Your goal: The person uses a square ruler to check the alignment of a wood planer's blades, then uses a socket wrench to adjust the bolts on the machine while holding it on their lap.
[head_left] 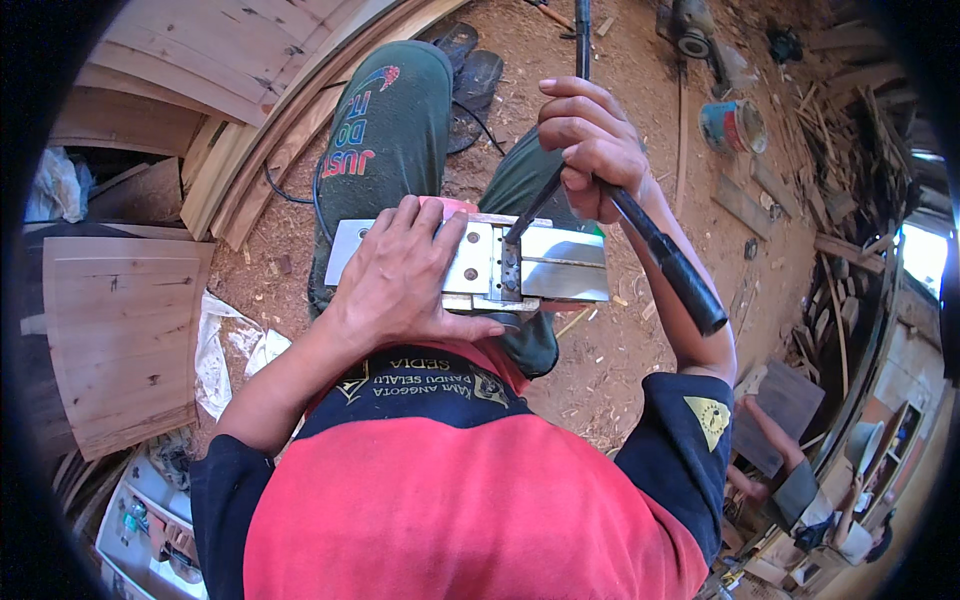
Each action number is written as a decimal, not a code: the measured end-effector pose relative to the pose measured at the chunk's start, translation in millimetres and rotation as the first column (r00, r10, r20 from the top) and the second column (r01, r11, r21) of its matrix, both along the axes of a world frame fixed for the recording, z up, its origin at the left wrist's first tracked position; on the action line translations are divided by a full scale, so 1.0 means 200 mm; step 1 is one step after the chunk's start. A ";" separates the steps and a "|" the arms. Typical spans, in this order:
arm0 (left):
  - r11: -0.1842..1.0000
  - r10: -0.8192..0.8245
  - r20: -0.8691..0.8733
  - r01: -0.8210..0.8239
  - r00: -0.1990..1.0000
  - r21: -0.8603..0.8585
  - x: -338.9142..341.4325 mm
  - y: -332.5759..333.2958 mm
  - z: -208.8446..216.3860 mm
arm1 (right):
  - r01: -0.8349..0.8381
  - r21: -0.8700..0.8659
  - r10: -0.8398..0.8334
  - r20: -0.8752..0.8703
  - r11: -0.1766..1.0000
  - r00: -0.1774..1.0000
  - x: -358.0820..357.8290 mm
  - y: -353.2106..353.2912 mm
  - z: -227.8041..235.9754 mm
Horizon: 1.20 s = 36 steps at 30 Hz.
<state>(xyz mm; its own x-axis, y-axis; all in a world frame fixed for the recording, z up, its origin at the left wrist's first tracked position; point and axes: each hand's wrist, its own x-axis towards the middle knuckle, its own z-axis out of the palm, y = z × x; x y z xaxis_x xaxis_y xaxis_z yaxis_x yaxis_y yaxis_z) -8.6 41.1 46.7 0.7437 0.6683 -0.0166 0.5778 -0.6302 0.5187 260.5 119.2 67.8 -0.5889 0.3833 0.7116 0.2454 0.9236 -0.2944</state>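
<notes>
On my lap lies an electric planer [565, 278], turned over so its shiny metal sole faces up. My left hand [400, 268] presses across the left part of the sole, fingers over the plate and thumb along the near edge, holding it steady. My right hand [598, 145] is closed round the middle of a black three-armed socket wrench [665, 250]. One arm of the wrench reaches down to the cutter slot [511, 270] across the sole; another points away from me, and the third slants toward my right forearm. Whether its tip sits on a bolt is too small to tell.
Stacked planks [240, 190] and a wooden panel [130, 340] stand at left. A blue and red can [733, 127] lies on the shavings-strewn ground ahead, near scrap wood [742, 207]. Another person [790, 480] sits at the lower right. A white container [150, 540] is at lower left.
</notes>
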 end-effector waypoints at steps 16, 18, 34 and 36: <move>0.997 -0.017 -0.014 0.018 1.000 0.080 0.01 -0.03 -0.01 | 0.196 0.048 -0.198 0.048 0.979 0.979 0.00 -0.04 -0.08; 1.000 -0.014 -0.044 0.013 0.999 -0.015 0.02 -0.02 0.00 | 0.215 0.019 -0.216 0.042 0.976 0.976 0.00 -0.04 -0.08; 0.963 -0.066 0.057 0.078 0.996 -0.259 -0.06 0.06 0.01 | 0.620 -0.221 -0.643 -0.450 0.753 0.620 0.21 -0.06 -0.01; 0.949 -0.083 0.053 0.095 0.995 -0.302 -0.06 0.08 0.02 | 0.634 -0.240 -0.672 -0.387 0.735 0.632 0.19 -0.10 0.01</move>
<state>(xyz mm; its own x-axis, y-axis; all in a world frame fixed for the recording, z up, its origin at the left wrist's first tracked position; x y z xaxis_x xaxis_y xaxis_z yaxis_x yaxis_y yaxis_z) -21.4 56.2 50.9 0.8041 0.5672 -0.1780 0.5018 -0.4871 0.7148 299.3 99.9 69.4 0.1882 0.6104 0.7694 0.6098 0.5415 -0.5788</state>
